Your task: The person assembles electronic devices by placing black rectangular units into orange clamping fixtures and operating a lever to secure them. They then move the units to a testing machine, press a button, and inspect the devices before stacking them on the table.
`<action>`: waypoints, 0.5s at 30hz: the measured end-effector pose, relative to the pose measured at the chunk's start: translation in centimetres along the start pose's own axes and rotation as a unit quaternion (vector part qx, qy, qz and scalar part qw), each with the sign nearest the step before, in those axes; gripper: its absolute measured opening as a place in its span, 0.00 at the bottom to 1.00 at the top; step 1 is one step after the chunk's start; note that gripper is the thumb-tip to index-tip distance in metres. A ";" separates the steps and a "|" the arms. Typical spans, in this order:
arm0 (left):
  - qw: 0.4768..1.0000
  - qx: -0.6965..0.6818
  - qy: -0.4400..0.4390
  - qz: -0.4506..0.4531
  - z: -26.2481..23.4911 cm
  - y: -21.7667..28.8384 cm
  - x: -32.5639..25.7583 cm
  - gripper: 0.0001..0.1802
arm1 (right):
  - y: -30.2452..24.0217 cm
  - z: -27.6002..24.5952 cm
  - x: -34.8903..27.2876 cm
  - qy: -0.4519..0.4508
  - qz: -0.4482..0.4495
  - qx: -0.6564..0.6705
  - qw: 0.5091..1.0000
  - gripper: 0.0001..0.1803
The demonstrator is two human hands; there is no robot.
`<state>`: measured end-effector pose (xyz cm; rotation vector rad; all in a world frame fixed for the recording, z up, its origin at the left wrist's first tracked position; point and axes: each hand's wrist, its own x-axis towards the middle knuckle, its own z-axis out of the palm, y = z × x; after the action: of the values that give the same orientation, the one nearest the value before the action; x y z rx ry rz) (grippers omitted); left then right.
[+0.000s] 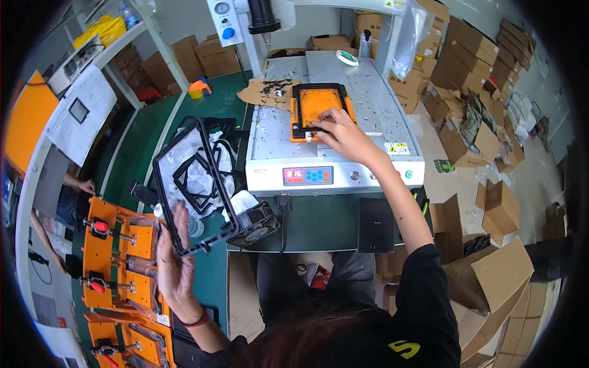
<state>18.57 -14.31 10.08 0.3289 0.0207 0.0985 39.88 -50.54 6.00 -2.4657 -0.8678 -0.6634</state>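
Observation:
My left hand holds a thin black rectangular frame upright over the left side of the bench, gripping its near lower corner. At the machine, my right hand reaches over an orange fixture plate. A second black frame lies on that plate, and my right thumb and bent fingers close on its near edge. The plate rests on the grey bed of the machine. Behind my left hand, more black frames lie on crumpled white plastic.
Orange clamp jigs with red-tipped handles stand left. A small black fan and a dark flat box sit before the machine. A dispensing head hangs over the bed. Cardboard boxes crowd the right. Another person's hand shows far left.

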 end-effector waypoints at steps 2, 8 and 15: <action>1.000 0.027 0.001 -0.013 -0.7 -1.7 -0.3 0.30 | -1.0 -1.4 -1.5 0.028 0.014 -0.002 1.000 0.17; 0.997 0.004 -0.006 -0.076 -3.1 -4.9 0.6 0.25 | -0.1 -3.7 -5.2 0.054 0.063 -0.018 0.996 0.22; 0.992 0.061 -0.034 -0.103 -2.2 -7.0 1.1 0.27 | 0.0 -3.4 -5.7 0.027 0.051 -0.012 0.998 0.17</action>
<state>20.26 -20.11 5.70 0.4511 -0.0059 -0.1193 34.98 -54.97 5.50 -2.4819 -0.7129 -0.7056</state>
